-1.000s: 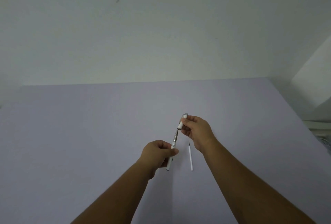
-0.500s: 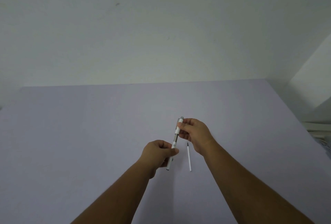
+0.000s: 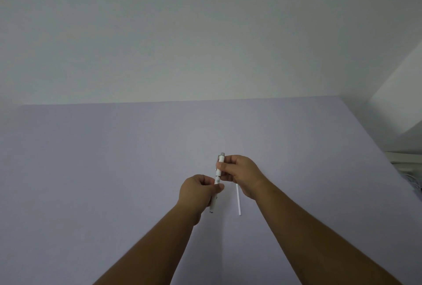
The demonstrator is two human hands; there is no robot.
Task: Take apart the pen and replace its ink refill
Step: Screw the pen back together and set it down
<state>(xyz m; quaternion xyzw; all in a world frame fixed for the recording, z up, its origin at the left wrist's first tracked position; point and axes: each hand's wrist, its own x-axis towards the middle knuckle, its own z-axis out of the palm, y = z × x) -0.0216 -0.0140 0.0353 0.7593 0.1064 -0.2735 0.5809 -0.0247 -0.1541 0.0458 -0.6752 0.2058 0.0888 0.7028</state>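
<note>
Since a second before, the two halves of the pen [image 3: 218,176] had come back together. Back then a thin grey part showed in a gap between them; now the gap was closed and the white pen looked like one piece. The right hand [image 3: 239,174] had slid down toward the left hand [image 3: 198,191], and the two were nearly touching.

The left hand was closed around the lower half of the pen, with the tip poking out below the fist. The right hand pinched the upper half between thumb and fingers, just under the grey cap end. The pen was held up in the air over the purple table [image 3: 91,170], tilted a little, with its top end pointing away from the person.

A thin white refill [image 3: 238,200] lay flat on the table just beside the pen, to its right. Its top end was hidden under the right hand. It could not be told from the picture whether this was the old refill or the new one.

The task looked close to its end. The pen had been opened, and a refill seemed to be inside it. What was probably left was to twist the two halves tight, and maybe check that the pen worked.
</note>
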